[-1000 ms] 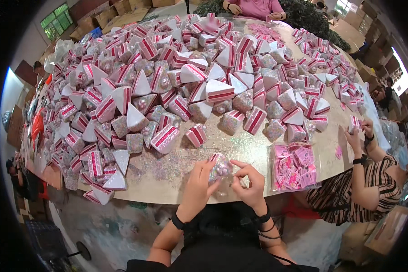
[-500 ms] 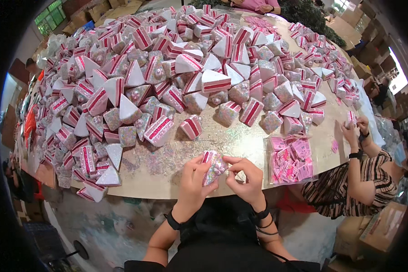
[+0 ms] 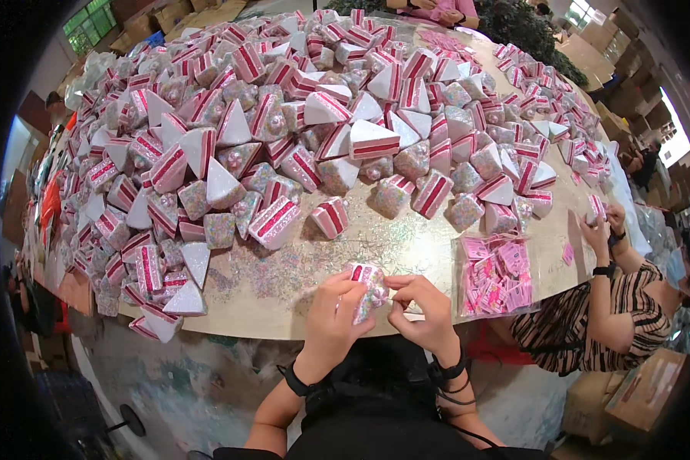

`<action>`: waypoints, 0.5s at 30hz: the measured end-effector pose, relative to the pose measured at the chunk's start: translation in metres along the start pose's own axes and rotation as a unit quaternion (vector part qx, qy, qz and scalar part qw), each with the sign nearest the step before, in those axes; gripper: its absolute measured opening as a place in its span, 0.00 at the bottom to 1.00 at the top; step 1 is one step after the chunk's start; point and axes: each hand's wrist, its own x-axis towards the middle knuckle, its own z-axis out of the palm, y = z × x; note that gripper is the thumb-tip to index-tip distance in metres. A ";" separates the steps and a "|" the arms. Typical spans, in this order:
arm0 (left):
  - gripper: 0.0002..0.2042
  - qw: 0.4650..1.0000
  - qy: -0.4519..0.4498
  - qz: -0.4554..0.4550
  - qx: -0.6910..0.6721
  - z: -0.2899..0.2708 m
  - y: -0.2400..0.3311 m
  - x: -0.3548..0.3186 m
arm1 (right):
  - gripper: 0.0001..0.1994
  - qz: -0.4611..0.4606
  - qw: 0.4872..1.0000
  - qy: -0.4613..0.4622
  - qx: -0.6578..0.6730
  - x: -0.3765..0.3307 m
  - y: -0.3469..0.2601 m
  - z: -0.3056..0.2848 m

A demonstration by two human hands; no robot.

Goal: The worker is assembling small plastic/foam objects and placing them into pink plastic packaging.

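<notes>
My left hand (image 3: 333, 316) is wrapped round a decorative cake slice (image 3: 372, 293), tilted over the near table edge. The slice has a red-and-white striped side and a frosted back covered in pastel glitter. Close at its right, my right hand (image 3: 428, 313) is closed, thumb and forefinger pinched beside the slice. What that pinch holds is too small to make out; a thin pale strip shows below the fingers. A clear bag of pink printed cards (image 3: 497, 277) lies right of my right hand. Beyond my hands lies a single cake slice (image 3: 330, 218).
A large heap of similar cake slices (image 3: 241, 123) covers the far and left table (image 3: 264, 310), with loose glitter scattered in front. At the right, a co-worker in a striped top (image 3: 590, 322) holds another slice. Someone in pink (image 3: 445, 9) is at the far side. Cardboard boxes (image 3: 645, 391) stand lower right.
Both hands and the held slice sit slightly further right and lower in the picture. The whole scene has shifted a little too. A pale strip now shows under my right fingers.
</notes>
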 end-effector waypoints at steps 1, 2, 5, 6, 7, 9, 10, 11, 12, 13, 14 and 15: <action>0.29 1.000 0.000 -0.002 0.001 0.001 -0.001 -0.001 | 0.11 -0.008 1.000 -0.007 -0.023 -0.001 -0.003 -0.001; 0.30 1.000 -0.010 0.009 0.003 0.001 -0.002 -0.002 | 0.11 -0.007 1.000 -0.009 -0.022 -0.001 -0.007 -0.003; 0.30 0.999 -0.031 0.020 0.010 0.000 0.002 0.000 | 0.12 -0.005 0.996 -0.066 -0.059 -0.002 -0.008 -0.012; 0.28 0.999 -0.042 0.023 0.014 -0.001 0.003 0.001 | 0.12 -0.021 0.995 -0.082 -0.057 0.000 -0.004 -0.018; 0.28 0.999 -0.044 0.021 0.014 0.000 0.003 0.001 | 0.13 -0.036 0.993 -0.099 -0.054 0.001 0.000 -0.021; 0.29 0.998 -0.065 0.027 -0.003 0.003 0.005 0.000 | 0.13 -0.023 0.993 -0.108 -0.044 0.000 0.001 -0.024; 0.29 0.997 -0.068 0.024 -0.006 0.003 0.005 0.001 | 0.13 -0.013 0.993 -0.116 -0.034 -0.002 0.002 -0.025; 0.30 0.997 -0.077 0.024 -0.008 0.004 0.006 0.002 | 0.12 -0.005 0.992 -0.121 -0.039 -0.004 0.001 -0.026; 0.30 0.996 -0.086 0.024 -0.010 0.005 0.006 0.002 | 0.12 0.000 0.992 -0.124 -0.039 -0.006 0.001 -0.026; 0.30 0.996 -0.088 0.019 -0.013 0.005 0.007 0.001 | 0.12 -0.014 0.991 -0.120 -0.058 -0.007 0.002 -0.025; 0.30 0.995 -0.100 0.016 -0.007 0.005 0.005 0.000 | 0.12 -0.027 0.989 -0.120 -0.079 -0.007 0.002 -0.024; 0.30 0.994 -0.111 0.013 -0.002 0.005 0.003 0.000 | 0.12 -0.022 0.989 -0.126 -0.079 -0.009 0.004 -0.024</action>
